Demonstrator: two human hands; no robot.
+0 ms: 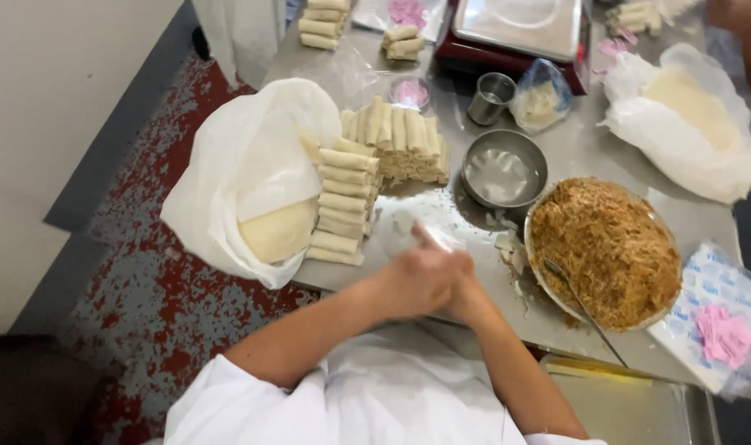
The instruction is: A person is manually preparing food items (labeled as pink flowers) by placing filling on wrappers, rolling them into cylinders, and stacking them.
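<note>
1. At the near edge of the steel desk [573, 152], the left hand [412, 280] and the right hand [466, 288] were pressed together, the left lying over the right.
2. The left grip was curled with one finger pointing up and away; what it gripped I could not tell, and the right grip was hidden beneath it.
3. Just beyond the hands lay a pale round wrapper [408, 231], blurred, flat on the desk.
4. To the right stood a wide bowl of browned shredded filling [606, 247], a thin metal utensil [585, 309] leaning over its near rim.
5. To the left, a row of rolled spring rolls [342, 206] lay beside a white plastic bag [219, 189] holding a stack of flat wrappers [276, 231].
6. Farther back sat a second pile of rolls [400, 140], an empty steel bowl [504, 169] and a small metal cup [492, 97].
7. Farthest off were a red scale [515, 37] and another white bag [688, 124].
</note>
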